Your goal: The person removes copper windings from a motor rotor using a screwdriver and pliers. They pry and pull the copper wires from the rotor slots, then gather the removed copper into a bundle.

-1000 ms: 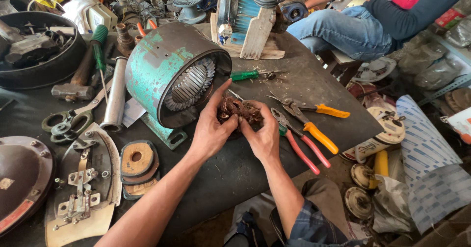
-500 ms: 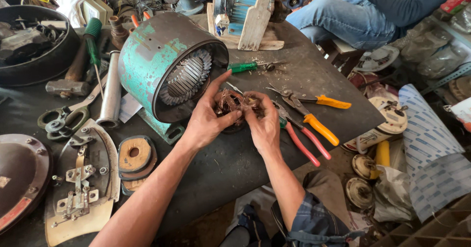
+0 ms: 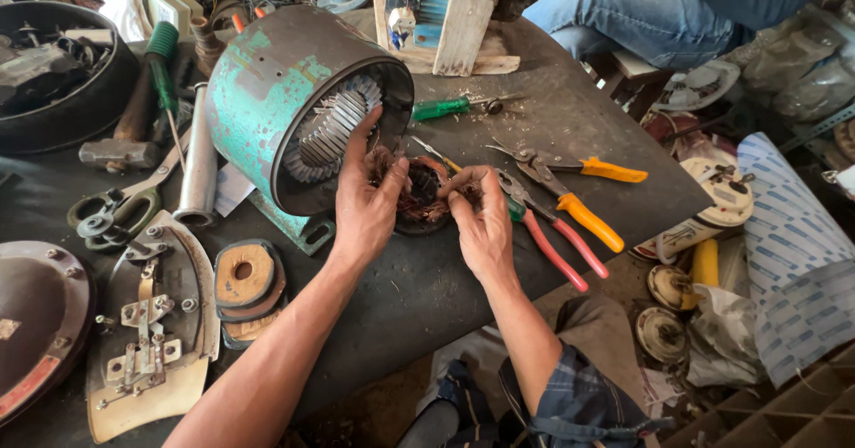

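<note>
A: Where were the hands just then?

B: Both were on the copper winding bundle (image 3: 420,200), which lay on the dark worktop (image 3: 552,136) right in front of the open mouth of the green motor housing (image 3: 294,101). The left hand (image 3: 367,200) gripped the bundle from the housing side, its fingers curled over the reddish wire. The right hand (image 3: 481,221) pinched at the wire from the side away from the housing, fingertips closed on the strands.

A: And the housing itself?

B: It lay on its side, its opening turned toward the person, with the slotted metal core visible inside. The left hand's fingers reached up against its rim.

A: What lay around it?

B: On the side of the housing past the right hand were the red-handled pliers (image 3: 557,245) and the yellow-handled pliers (image 3: 579,212), side by side, with yellow-handled snips (image 3: 579,165) just beyond them. A green-handled screwdriver (image 3: 450,108) lay near the housing's far edge. On the housing's other side stood a metal tube (image 3: 198,158) and scissors (image 3: 111,212), and nearer the person a roll of tape (image 3: 242,274). Beyond the housing sat another person in jeans (image 3: 641,12).
</note>
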### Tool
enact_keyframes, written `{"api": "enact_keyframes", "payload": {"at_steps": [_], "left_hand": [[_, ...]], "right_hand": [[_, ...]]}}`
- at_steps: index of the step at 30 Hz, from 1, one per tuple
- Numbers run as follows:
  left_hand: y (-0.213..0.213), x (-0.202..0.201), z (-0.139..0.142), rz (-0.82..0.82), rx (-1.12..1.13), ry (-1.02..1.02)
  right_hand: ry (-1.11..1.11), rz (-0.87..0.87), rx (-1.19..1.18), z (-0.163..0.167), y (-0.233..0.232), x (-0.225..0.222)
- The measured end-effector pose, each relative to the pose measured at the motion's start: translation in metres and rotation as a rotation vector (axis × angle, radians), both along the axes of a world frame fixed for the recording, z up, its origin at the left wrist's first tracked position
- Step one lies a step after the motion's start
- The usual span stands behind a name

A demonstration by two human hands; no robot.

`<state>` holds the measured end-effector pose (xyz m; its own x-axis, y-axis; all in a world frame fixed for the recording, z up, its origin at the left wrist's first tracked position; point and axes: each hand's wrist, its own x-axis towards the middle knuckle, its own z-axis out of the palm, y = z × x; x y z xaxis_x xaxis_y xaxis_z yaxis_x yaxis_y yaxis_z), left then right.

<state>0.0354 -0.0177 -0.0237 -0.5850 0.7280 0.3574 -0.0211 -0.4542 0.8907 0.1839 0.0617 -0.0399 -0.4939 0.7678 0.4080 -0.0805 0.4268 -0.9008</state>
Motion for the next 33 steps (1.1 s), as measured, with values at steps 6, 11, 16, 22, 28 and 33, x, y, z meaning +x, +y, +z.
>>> {"api": "enact_keyframes", "payload": {"at_steps": [6,11,16,22,28,33], "left_hand": [[-0.013,-0.017,0.011,0.05,-0.03,0.729],[-0.013,-0.011,0.016,0.187,-0.212,0.719],[-0.014,-0.004,0.014,0.168,-0.392,0.535],[-0.013,-0.007,0.008,0.218,-0.336,0.579],[-0.018,-0.007,0.017,0.217,-0.483,0.511],[-0.017,0.0,0.014,0.219,-0.501,0.443]], "right_hand": [[0.015,0.004,0.035,0.002,-0.002,0.001],[-0.001,0.007,0.043,0.003,-0.001,0.003],[0.012,0.026,0.083,0.003,-0.001,0.003],[-0.044,-0.05,0.239,0.002,-0.004,0.002],[-0.07,-0.073,0.18,0.002,-0.009,0.003],[-0.03,-0.045,0.238,0.0,-0.009,0.004]]}}
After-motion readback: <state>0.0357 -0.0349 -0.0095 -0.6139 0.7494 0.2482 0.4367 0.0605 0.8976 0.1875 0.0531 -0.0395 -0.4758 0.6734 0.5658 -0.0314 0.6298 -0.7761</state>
